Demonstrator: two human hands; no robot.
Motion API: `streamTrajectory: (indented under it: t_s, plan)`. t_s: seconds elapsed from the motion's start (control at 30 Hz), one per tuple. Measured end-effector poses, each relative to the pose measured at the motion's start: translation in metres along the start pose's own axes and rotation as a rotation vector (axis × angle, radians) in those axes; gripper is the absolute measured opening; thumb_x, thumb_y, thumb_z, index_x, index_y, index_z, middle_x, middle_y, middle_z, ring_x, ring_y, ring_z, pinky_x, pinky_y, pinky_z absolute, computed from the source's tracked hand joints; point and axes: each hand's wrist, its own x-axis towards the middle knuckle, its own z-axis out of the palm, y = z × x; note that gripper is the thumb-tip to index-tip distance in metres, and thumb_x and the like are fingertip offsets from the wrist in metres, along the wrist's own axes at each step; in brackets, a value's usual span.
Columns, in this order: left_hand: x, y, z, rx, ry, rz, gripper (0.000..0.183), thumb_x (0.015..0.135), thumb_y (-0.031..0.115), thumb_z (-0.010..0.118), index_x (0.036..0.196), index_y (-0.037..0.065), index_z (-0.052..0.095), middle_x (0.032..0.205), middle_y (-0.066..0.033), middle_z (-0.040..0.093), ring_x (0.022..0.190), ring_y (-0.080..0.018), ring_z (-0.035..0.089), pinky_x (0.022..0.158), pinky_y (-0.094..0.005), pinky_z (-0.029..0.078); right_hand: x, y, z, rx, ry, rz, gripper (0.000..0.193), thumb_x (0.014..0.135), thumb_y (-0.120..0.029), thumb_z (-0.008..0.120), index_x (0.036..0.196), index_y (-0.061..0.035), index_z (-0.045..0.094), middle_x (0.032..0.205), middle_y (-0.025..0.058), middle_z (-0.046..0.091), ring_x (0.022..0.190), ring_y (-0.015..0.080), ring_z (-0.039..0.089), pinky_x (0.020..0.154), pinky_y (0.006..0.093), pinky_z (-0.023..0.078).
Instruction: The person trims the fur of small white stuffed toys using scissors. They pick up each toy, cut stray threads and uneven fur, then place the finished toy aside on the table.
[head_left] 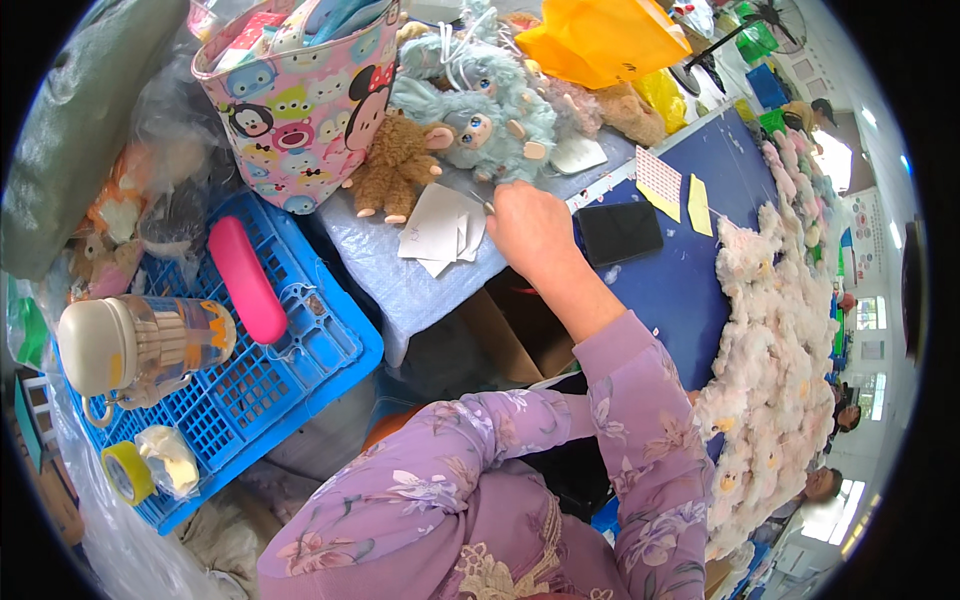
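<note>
My right hand (pixel 532 228) reaches forward over the table edge, its fingers closed. A small metallic tip pokes out by the knuckles, too little to name. Beside it lie white paper slips (pixel 436 226) on a pale woven sheet (pixel 410 285). A brown plush toy (pixel 396 165) sits left of the hand, and pale-blue plush toys (pixel 482 130) with blue eyes are just beyond it. My left arm (pixel 510 418) crosses under the right one. The right sleeve hides my left hand's fingers. A black phone (pixel 621 234) rests right of my right wrist on the blue tabletop (pixel 690 320).
At left, a blue plastic crate (pixel 330 350) carries a pink case (pixel 246 280), a bottle (pixel 150 345) and yellow tape (pixel 128 472). A cartoon-print fabric bin (pixel 300 120) stands behind it. Cream plush pieces (pixel 770 400) pile up at right. A yellow bag (pixel 600 40) lies farther back.
</note>
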Motion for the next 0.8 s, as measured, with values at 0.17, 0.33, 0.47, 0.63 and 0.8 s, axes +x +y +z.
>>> streamTrajectory:
  t_s: [0.17,0.33,0.47,0.63,0.8]
  plan:
    - [0.001,0.004,0.019,-0.012,-0.048,-0.011,0.029,0.087,0.016,0.063,0.113,0.003,0.06,0.098,-0.0086,0.066,0.086,-0.0178,0.063,0.074,-0.0322,0.051,-0.052,0.015,-0.046,0.119,0.002,0.115,0.015,0.081,-0.006,0.059,0.093,0.0011,0.062,0.094,0.0224,0.059,0.087,0.0361,0.064,0.076,0.0427,0.053]
    - [0.034,-0.009,0.032,-0.072,-0.024,0.041,0.028,0.087,0.015,0.062,0.113,0.003,0.06,0.098,-0.0079,0.066,0.085,-0.0157,0.062,0.074,-0.0314,0.051,-0.186,0.055,-0.119,0.567,0.072,0.151,0.02,0.086,-0.005,0.052,0.105,-0.0007,0.053,0.089,0.0184,0.06,0.083,0.0352,0.06,0.072,0.0412,0.046]
    - [0.031,0.004,0.016,-0.317,-0.111,-0.244,0.035,0.086,0.014,0.063,0.118,0.002,0.058,0.105,-0.0095,0.065,0.089,-0.0158,0.064,0.076,-0.0294,0.052,-0.356,0.09,-0.142,0.932,0.406,0.684,0.02,0.097,-0.022,0.049,0.104,-0.0044,0.056,0.069,-0.0026,0.047,0.058,0.0043,0.042,0.052,0.021,0.037]
    - [0.008,0.036,0.061,-0.917,-0.312,-0.522,0.041,0.084,0.014,0.062,0.121,-0.003,0.056,0.114,-0.0137,0.063,0.103,-0.0235,0.063,0.09,-0.0342,0.05,-0.536,0.06,-0.088,1.136,1.111,1.019,0.022,0.1,-0.019,0.047,0.093,-0.0013,0.058,0.065,-0.0028,0.044,0.052,0.0035,0.038,0.048,0.0195,0.034]
    - [-0.008,0.008,0.151,-1.052,-0.582,-0.637,0.036,0.088,0.019,0.057,0.116,-0.005,0.06,0.116,-0.0121,0.063,0.104,-0.0209,0.061,0.092,-0.0307,0.046,-0.565,0.018,-0.057,1.044,1.178,1.154,0.014,0.091,-0.009,0.061,0.104,-0.0037,0.059,0.073,-0.0054,0.051,0.06,0.0009,0.043,0.052,0.0184,0.035]
